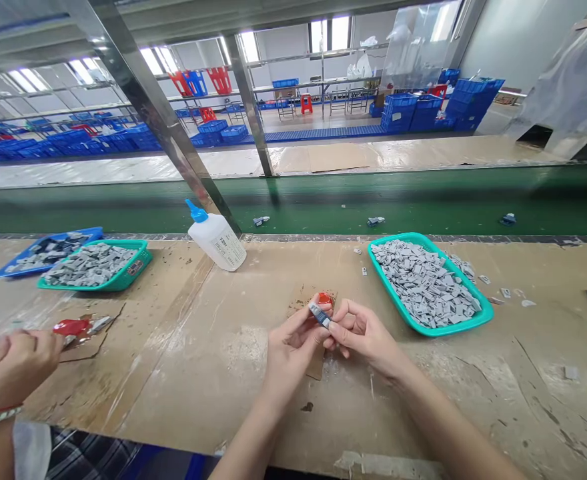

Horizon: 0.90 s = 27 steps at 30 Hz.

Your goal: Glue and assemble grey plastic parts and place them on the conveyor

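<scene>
My left hand [288, 343] and my right hand [363, 333] meet above the middle of the worn table, fingers pinched together on one small grey and blue part [319, 315]. Just behind the part a small red cap [324, 299] sits on a piece of cardboard [303, 300]. A teal tray [481, 319] heaped with several small grey parts lies just right of my right hand. A white squeeze bottle [218, 240] with a blue nozzle leans at the back, left of my hands.
At the lower left another person's hand [11, 363] with a red wristband works by a red cap [71, 327]. A second teal tray [141, 265] of grey parts and a blue tray [8, 265] stand at the left. A green conveyor belt [373, 193] carries a few parts behind the table.
</scene>
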Each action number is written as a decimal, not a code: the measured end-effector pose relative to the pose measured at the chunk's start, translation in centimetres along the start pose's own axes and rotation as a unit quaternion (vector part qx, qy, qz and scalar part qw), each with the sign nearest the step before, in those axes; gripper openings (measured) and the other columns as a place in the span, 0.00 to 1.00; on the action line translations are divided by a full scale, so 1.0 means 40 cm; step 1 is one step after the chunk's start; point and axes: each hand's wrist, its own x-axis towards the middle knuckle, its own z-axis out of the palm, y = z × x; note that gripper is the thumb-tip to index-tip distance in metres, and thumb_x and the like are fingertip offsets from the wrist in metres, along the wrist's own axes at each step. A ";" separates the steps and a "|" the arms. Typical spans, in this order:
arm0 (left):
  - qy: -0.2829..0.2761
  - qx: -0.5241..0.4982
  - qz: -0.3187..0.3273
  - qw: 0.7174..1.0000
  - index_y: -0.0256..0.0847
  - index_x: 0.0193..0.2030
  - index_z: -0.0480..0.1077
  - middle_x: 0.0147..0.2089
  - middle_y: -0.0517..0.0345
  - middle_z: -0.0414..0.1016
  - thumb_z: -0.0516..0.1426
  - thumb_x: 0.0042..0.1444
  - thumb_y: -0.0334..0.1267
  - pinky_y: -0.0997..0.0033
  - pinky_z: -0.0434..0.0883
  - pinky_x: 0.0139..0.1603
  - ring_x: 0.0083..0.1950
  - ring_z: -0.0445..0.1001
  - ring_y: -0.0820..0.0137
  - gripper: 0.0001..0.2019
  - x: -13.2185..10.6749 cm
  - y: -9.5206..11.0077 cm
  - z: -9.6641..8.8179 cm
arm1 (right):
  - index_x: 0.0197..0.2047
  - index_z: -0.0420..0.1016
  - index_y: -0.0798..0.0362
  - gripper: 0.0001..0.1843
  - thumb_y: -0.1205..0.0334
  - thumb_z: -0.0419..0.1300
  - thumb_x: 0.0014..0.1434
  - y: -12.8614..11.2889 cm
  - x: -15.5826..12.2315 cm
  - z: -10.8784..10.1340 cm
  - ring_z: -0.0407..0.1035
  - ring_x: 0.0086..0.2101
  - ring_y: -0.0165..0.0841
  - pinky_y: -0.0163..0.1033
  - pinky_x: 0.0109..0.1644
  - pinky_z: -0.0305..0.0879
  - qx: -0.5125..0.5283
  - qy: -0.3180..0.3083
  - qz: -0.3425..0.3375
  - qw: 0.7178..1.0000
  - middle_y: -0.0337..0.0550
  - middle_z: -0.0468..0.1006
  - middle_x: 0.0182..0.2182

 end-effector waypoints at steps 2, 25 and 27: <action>-0.018 -0.034 -0.027 0.999 0.42 0.56 0.68 0.52 0.48 0.74 0.61 0.51 0.34 0.59 0.69 0.54 0.56 0.69 0.57 0.23 0.002 0.009 0.002 | 0.31 0.61 0.52 0.15 0.54 0.63 0.53 -0.004 -0.004 0.007 0.72 0.30 0.31 0.30 0.25 0.58 0.003 0.004 -0.017 1.000 0.41 0.77 0.28; -0.017 -0.224 -0.074 0.972 0.40 0.44 0.67 0.39 0.55 0.63 0.56 0.57 0.37 0.71 0.65 0.46 0.41 0.67 0.70 0.09 0.005 0.033 0.027 | 0.33 0.72 0.52 0.10 0.53 0.61 0.55 -0.061 -0.022 -0.060 0.73 0.32 0.35 0.36 0.33 0.66 -0.225 0.280 -0.160 0.919 0.44 0.77 0.29; -0.023 -0.223 -0.077 0.972 0.40 0.44 0.67 0.39 0.55 0.63 0.57 0.57 0.37 0.71 0.64 0.45 0.40 0.66 0.70 0.09 0.002 0.037 0.021 | 0.34 0.73 0.51 0.11 0.52 0.62 0.54 -0.076 -0.028 -0.094 0.73 0.32 0.35 0.35 0.30 0.65 -0.228 0.349 -0.174 0.892 0.44 0.77 0.28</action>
